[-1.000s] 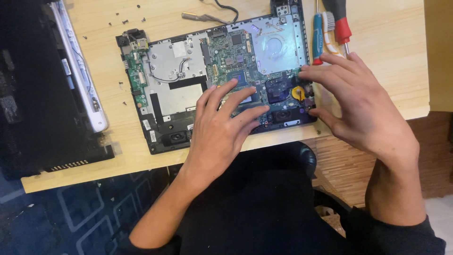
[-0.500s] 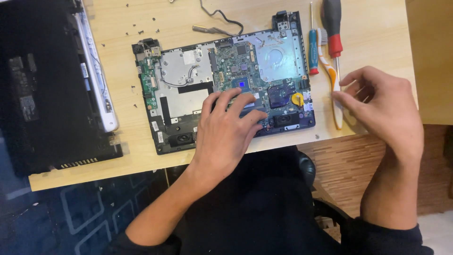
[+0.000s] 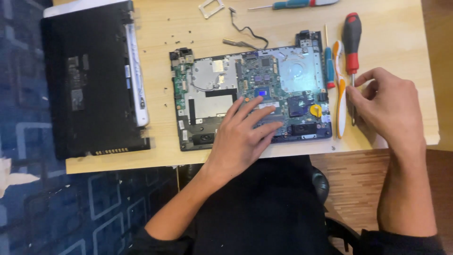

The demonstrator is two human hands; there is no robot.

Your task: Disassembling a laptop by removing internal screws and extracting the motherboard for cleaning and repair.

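Motherboard (image 3: 255, 101) under left hand (image 3: 243, 137), screwdriver (image 3: 351, 52) touching right hand (image 3: 384, 106)

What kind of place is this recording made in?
Probably a home or small repair desk: an opened laptop with its board bare lies on a wooden table, screwdrivers beside it near the right hand, loose screws scattered, wood flooring below.

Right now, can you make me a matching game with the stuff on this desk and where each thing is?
Things:
1. left hand
2. right hand
3. black cover
4. teal screwdriver

Places:
A. far edge of the desk
B. left end of the desk
C. flat on the board
D. at the shaft of the red screwdriver

Pairs: 1-C, 2-D, 3-B, 4-A
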